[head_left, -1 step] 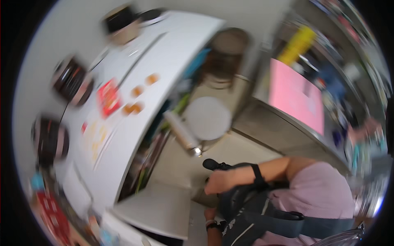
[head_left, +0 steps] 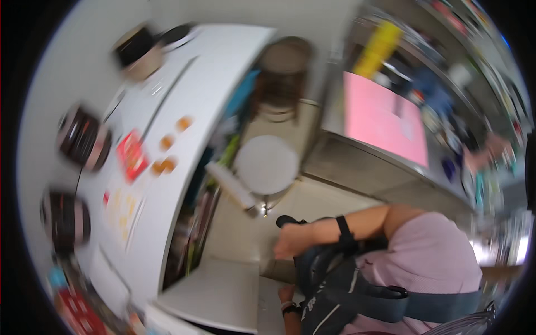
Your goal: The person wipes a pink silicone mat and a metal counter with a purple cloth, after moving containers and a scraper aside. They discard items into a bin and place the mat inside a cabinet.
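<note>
My right hand (head_left: 293, 241) is held in front of my body, below the round white stool (head_left: 267, 164) in the view. A black band is on that wrist, and the fingers look curled but are blurred. Lower down, my left hand (head_left: 286, 293) shows only in part, beside a white panel (head_left: 218, 287) that looks like a low cabinet top or a drawer. Bands circle its wrist too, and its fingers are mostly hidden. A dark bag or vest (head_left: 329, 279) with grey straps covers my front and hides part of both arms.
A white table (head_left: 206, 72) on the left bears dark cookers (head_left: 84, 137), a red packet (head_left: 132, 156) and several round orange-brown pieces (head_left: 167, 142). Shelves fill its underside. A pink board (head_left: 385, 123) lies on a steel counter at right. A brown stool (head_left: 287, 58) stands at the back.
The view has swung, so the table, stools and counter sit further left in the picture. Both hands stay nearly where they were before my body.
</note>
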### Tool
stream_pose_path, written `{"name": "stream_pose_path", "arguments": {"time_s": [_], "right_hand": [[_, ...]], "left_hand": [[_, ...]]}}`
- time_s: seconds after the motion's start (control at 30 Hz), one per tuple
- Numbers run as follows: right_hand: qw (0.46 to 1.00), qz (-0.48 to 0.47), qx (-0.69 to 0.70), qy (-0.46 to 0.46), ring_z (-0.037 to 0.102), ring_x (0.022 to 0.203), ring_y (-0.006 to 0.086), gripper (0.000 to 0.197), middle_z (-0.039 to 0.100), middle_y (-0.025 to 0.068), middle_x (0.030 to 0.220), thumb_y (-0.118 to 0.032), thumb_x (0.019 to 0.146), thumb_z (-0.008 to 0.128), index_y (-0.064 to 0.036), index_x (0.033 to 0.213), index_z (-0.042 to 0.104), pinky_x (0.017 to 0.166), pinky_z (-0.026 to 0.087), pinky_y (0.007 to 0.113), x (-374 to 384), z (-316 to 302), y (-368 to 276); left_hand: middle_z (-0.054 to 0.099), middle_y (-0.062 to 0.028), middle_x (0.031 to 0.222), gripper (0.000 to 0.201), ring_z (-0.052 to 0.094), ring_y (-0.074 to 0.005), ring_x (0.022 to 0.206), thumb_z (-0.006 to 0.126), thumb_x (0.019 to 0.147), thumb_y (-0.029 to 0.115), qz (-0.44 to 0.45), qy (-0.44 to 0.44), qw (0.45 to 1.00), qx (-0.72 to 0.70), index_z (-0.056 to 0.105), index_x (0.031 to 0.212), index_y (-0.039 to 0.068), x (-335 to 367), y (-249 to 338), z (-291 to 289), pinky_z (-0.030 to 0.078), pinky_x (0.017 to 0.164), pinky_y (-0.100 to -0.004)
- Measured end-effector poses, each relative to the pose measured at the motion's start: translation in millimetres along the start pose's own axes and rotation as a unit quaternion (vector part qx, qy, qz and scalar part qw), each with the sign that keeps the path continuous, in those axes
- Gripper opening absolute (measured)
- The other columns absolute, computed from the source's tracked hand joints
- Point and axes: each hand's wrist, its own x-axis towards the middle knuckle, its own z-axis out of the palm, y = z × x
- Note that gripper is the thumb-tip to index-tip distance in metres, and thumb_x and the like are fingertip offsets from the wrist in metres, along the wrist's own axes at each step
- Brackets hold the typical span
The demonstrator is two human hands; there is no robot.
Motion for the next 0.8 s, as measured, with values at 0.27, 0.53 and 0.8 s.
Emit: {"name": "stream_pose_path", "arguments": {"time_s": [0.27,0.53,0.8], "right_hand": [[0.872,0.424,-0.04,0.243,0.061,0.076,0.0282,0.024,0.063,0.0077,0.083,-0.029,0.087,0.046,-0.0132,0.084,0.063,0.063,0.049,0.04,-274,-9,106],[0.634,0.648,0.068,0.417,0.061,0.082,0.0301,0.017,0.064,0.0131,0.089,-0.02,0.079,0.055,-0.0094,0.091,0.062,0.072,0.048,0.041,-499,-6,204],[0.431,0.765,0.067,0.474,0.059,0.086,0.0319,0.033,0.06,0.0184,0.096,-0.029,0.073,0.063,-0.0007,0.091,0.062,0.073,0.048,0.041,-587,-53,350]], "left_hand": [[0.059,-0.0093,0.064,0.023,0.053,-0.0149,0.054,0.062,0.081,0.021,0.002,0.004,0.986,0.166,0.056,0.07,0.001,-3,91,-4,0.04,0.046,-0.0274],[0.06,-0.0053,0.071,0.019,0.057,-0.0134,0.065,0.06,0.084,0.018,0.191,0.015,0.974,0.124,0.056,0.076,0.002,10,245,125,0.045,0.058,-0.0256],[0.061,-0.006,0.079,0.018,0.055,-0.0105,0.073,0.058,0.087,0.015,0.407,-0.203,0.84,0.296,0.06,0.09,-0.002,-66,459,416,0.046,0.067,-0.0242]]}}
